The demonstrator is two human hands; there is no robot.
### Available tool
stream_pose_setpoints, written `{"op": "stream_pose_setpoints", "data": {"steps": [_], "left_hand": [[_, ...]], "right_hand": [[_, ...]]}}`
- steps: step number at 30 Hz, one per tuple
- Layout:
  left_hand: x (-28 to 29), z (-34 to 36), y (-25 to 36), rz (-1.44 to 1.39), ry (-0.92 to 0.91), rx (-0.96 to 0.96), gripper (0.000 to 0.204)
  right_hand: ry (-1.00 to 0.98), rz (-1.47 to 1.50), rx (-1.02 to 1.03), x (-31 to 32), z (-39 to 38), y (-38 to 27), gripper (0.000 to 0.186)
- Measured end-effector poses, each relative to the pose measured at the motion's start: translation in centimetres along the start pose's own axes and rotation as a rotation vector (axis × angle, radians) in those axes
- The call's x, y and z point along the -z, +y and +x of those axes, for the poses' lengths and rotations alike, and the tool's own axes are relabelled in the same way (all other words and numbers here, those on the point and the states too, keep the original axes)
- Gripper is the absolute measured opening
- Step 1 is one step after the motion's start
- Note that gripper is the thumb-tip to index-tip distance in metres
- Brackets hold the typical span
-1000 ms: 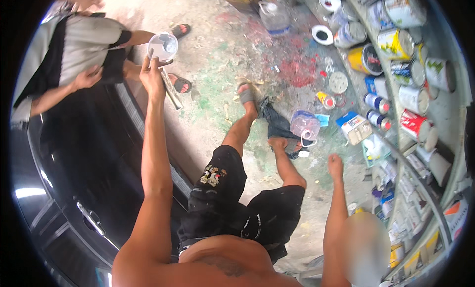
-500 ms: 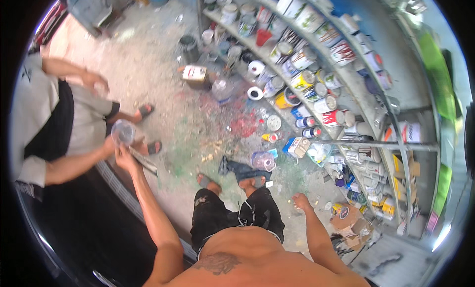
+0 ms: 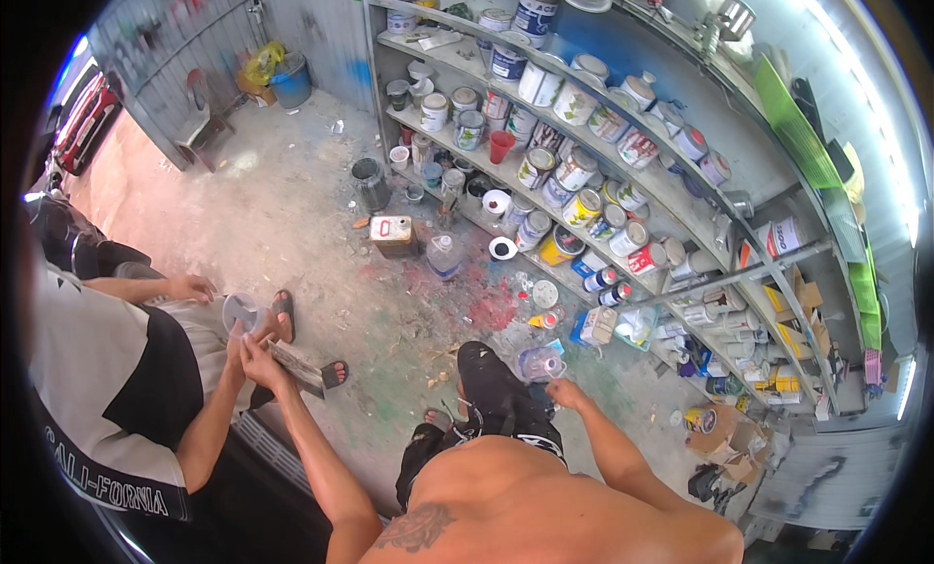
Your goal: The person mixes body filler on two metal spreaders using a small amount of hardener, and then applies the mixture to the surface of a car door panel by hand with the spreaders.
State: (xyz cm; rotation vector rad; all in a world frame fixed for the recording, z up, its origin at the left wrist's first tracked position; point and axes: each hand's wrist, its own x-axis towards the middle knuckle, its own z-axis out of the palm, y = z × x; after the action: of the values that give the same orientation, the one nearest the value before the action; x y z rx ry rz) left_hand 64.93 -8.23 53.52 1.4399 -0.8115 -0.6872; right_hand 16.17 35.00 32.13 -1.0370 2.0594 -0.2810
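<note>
My left hand [image 3: 261,364] is closed at the lower side of a clear plastic cup [image 3: 243,314], its fingers bunched beside another person's hand [image 3: 233,353], which also touches the cup. What little is in the cup I cannot make out. My right hand [image 3: 564,393] hangs by my right hip, fingers loosely curled, with nothing visible in it. Beyond that hand a clear plastic jug [image 3: 538,364] sits on the floor, overlapping it in the view but seemingly lower down.
Shelves [image 3: 671,209] full of paint cans run along the right. A rectangular tin [image 3: 393,235] and a clear bottle [image 3: 445,256] stand on the paint-stained floor ahead. A black car panel [image 3: 258,501] lies close on my left. Cardboard boxes [image 3: 730,442] lie at the lower right.
My view has tilted up and shifted, and my body has turned and stepped forward. The left hand stays at the cup with the other person's hand. My right hand has come nearer my hip.
</note>
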Motion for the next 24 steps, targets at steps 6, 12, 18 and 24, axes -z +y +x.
{"op": "stream_pose_setpoints", "data": {"steps": [6, 12, 18, 24], "left_hand": [[-2.2, 1.8, -2.7, -0.032, 0.05, 0.134, 0.032], [3.7, -1.4, -11.5, 0.743, -0.172, -0.031, 0.035], [17.2, -8.8, -16.7, 1.267, -0.311, 0.531, 0.053], [23.9, -12.9, -19.2, 0.955, -0.109, 1.089, 0.049]], "right_hand": [[-0.591, -0.226, -0.154, -5.5, 8.8, 16.5, 0.032], [-0.661, -0.529, -0.083, -5.8, 24.9, 8.6, 0.024], [-0.284, -0.666, 0.36, 3.7, 42.4, -14.8, 0.039], [-0.062, -0.339, 0.29, 11.7, 44.3, -40.8, 0.046]]}}
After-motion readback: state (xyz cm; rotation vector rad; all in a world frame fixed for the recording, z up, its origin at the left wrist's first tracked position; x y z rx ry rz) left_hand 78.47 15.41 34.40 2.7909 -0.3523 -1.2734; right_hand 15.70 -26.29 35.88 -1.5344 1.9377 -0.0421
